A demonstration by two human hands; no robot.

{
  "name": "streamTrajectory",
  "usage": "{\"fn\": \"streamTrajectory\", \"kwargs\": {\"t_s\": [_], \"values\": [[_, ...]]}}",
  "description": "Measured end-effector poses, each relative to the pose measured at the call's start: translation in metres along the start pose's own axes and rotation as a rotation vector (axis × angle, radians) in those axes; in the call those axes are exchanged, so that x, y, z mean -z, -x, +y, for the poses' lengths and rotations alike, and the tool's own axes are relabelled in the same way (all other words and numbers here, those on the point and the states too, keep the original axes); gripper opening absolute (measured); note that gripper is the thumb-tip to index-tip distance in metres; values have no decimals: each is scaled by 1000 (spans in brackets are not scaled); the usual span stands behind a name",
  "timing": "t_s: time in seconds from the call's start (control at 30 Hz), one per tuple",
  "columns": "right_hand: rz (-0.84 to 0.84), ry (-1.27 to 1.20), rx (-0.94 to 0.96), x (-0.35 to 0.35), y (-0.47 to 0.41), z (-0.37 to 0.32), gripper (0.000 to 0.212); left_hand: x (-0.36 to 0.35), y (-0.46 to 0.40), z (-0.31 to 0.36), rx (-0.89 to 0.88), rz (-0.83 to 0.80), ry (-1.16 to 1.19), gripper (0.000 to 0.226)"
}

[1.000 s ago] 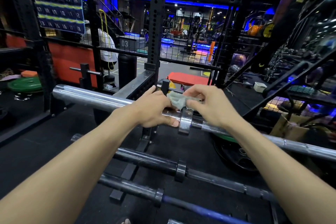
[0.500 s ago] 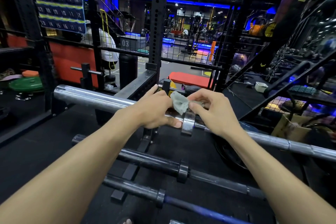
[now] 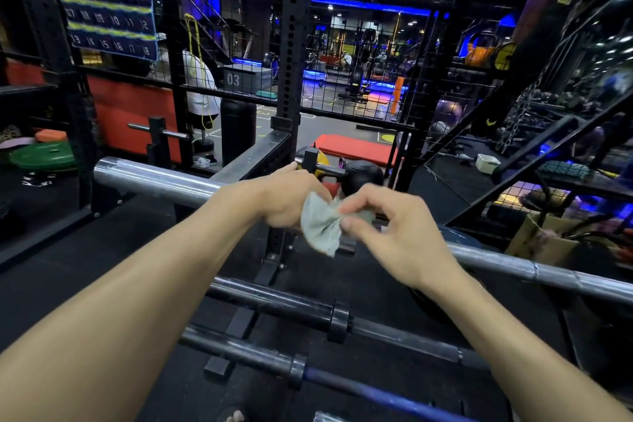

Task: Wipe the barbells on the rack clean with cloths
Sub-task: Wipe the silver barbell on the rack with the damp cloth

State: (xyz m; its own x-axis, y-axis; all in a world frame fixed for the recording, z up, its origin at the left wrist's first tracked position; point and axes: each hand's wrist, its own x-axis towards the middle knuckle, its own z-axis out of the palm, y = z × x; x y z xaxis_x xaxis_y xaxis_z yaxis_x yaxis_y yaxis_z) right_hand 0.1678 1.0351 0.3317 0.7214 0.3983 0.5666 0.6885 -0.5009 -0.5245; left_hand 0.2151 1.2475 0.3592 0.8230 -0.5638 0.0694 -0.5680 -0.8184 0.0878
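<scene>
While gripping the top bar [image 3: 154, 178] near its collar, left hand [image 3: 284, 197] wraps fingers over the sleeve, steadying it on the rack [image 3: 291, 44]. Right hand [image 3: 394, 233] lifted just off the bar, thumb and fingertips pinching a bunched cloth [image 3: 322, 226], loose corner dangling in front of the collar. Only 1 view here, from the head: 2 darker bars [image 3: 274, 301] racked lower, a blue-shafted one among them, untouched at this moment. Probably mid-regrip, refolding before another pass along the top bar. Risks from here: thin pinch on a crumpled wad, so easy to drop onto the lower bars or floor; dangling corner liable to snag at the collar edge; wiping with a bunched rag rather than a flat one likely to leave streaks. Also a chance of the bar rolling in its cradle should the left grip loosen during a firm stroke. Right hand slightly blurred, so exact finger placement uncertain.
</scene>
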Motion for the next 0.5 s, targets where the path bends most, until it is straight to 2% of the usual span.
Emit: {"fn": "streamTrajectory", "kwargs": {"t_s": [0.07,0.17,0.23,0.3,0.4,0.5], "values": [[-42,44,62,-5,4,-4,13,5,-2,-1,6,-43,88,14],[79,32,-1,-4,-19,4,10,7,-3,-1,22,-73,220,2],[119,7,-63,-4,-30,10,10,8,-4,-1,53,-109,298,19],[110,-42,-78,-5,-23,12,12,6,-7,-4,33,-109,290,10],[83,-84,-14,-7,0,9,13,7,-8,-6,35,-124,216,28],[123,-124,-44,-5,-9,13,16,7,-8,-7,23,-128,219,19]]}}
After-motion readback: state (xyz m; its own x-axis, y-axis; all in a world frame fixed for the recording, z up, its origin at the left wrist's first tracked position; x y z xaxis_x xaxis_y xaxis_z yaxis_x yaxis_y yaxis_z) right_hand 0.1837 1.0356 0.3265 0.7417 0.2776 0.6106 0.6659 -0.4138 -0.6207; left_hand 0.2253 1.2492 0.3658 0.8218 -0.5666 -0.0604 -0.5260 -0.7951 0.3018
